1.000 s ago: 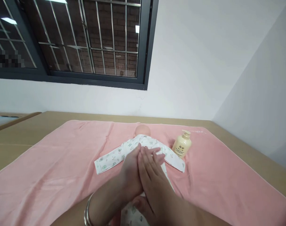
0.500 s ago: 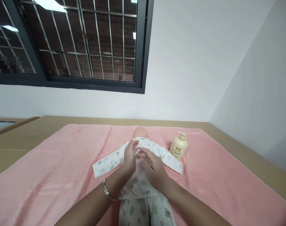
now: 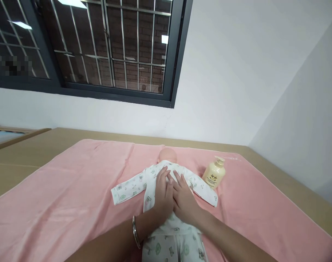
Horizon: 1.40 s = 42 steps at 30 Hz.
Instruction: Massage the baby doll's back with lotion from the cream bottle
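A doll [image 3: 168, 155] lies on a pink blanket [image 3: 81, 189], dressed in a white top [image 3: 130, 186] and trousers [image 3: 166, 249] printed with small green and grey figures. Its sleeves stretch out to both sides, and its bare head points toward the wall. My left hand [image 3: 163, 194] rests with extended fingers on the middle of the top. Beside it my right hand [image 3: 185, 198] lies on the top too, fingers stretched forward and a little spread. The two hands touch along their thumb sides. Both palms are hidden, and neither hand grips anything that shows.
A pale yellow pump bottle [image 3: 214, 173] stands on the blanket by the doll's right-hand sleeve in view. The blanket covers a tan padded surface [image 3: 64, 140], which meets a white wall [image 3: 223, 91]. A barred window [image 3: 114, 47] is at upper left.
My hands have come down from a cupped, raised pose to lie flatter on the doll's top, closer together. The whole view has shifted and tilted slightly.
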Each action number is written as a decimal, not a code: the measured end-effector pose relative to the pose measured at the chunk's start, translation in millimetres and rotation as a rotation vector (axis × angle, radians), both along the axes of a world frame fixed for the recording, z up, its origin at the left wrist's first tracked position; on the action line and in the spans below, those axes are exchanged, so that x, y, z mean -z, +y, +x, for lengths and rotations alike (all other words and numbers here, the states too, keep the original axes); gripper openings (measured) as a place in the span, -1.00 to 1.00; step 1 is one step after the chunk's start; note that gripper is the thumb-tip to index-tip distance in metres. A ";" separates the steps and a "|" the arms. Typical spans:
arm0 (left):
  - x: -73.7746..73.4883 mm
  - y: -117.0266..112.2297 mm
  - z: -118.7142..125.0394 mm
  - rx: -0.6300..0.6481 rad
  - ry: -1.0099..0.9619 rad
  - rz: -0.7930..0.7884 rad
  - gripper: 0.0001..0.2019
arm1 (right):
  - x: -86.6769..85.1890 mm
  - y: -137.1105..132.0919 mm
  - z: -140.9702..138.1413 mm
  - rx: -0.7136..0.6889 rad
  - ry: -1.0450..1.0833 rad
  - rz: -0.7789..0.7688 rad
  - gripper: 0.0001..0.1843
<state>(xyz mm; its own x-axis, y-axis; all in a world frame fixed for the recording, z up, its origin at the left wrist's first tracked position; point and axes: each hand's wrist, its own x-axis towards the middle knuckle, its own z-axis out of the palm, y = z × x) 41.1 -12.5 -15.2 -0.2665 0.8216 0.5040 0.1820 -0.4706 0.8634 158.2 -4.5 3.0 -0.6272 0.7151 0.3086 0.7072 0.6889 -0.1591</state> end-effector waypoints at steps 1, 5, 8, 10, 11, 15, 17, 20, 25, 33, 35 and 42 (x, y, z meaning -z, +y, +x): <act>0.7 -0.2 0.1 0.003 0.007 -0.001 -0.64 | 0.8 -1.4 3.2 -0.007 0.015 -0.015 -0.36; 2.5 -1.6 0.4 0.028 0.051 0.034 -0.64 | -8.9 15.6 5.2 0.110 0.077 -0.105 -0.41; 2.4 -1.4 0.1 0.037 0.062 0.045 -0.65 | -21.0 34.8 -10.4 0.239 -0.003 -0.168 -0.37; 1.8 -0.6 -0.3 0.032 0.056 0.051 -0.64 | -24.1 39.1 -24.2 0.321 -0.084 -0.154 -0.35; 1.5 -0.2 -0.7 0.024 0.049 0.053 -0.64 | -23.4 37.7 -29.9 0.342 -0.118 -0.122 -0.34; 2.0 1.5 -2.9 -0.027 0.020 0.062 -0.56 | -11.6 16.3 -29.9 0.231 -0.160 0.027 -0.27; 3.9 2.1 -3.8 -0.023 0.035 0.066 -0.55 | -7.0 5.4 -16.6 0.139 -0.138 0.034 -0.30; 7.3 2.4 -4.2 0.001 0.062 0.065 -0.56 | -8.1 0.9 4.8 0.068 -0.091 -0.012 -0.34; 8.9 2.4 -3.3 0.007 0.077 0.060 -0.56 | -22.9 22.0 8.2 0.175 -0.043 -0.094 -0.38; 0.2 1.9 -4.7 0.033 0.160 0.074 -0.52 | -12.1 32.7 -39.2 0.372 -0.123 0.059 -0.39; 0.2 1.0 -5.3 0.031 0.176 0.097 -0.51 | -5.9 24.5 -41.9 0.295 -0.137 0.101 -0.35; -0.8 -3.3 -5.4 0.044 0.233 0.119 -0.53 | -15.0 11.1 -23.5 0.184 -0.196 0.028 -0.30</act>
<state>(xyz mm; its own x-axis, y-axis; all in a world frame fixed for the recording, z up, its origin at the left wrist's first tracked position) 35.7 -15.8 -14.4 -0.0976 0.7613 0.6410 0.3468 -0.5777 0.7389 134.7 6.6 17.9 -0.5374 0.8153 0.2154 0.8362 0.5483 0.0112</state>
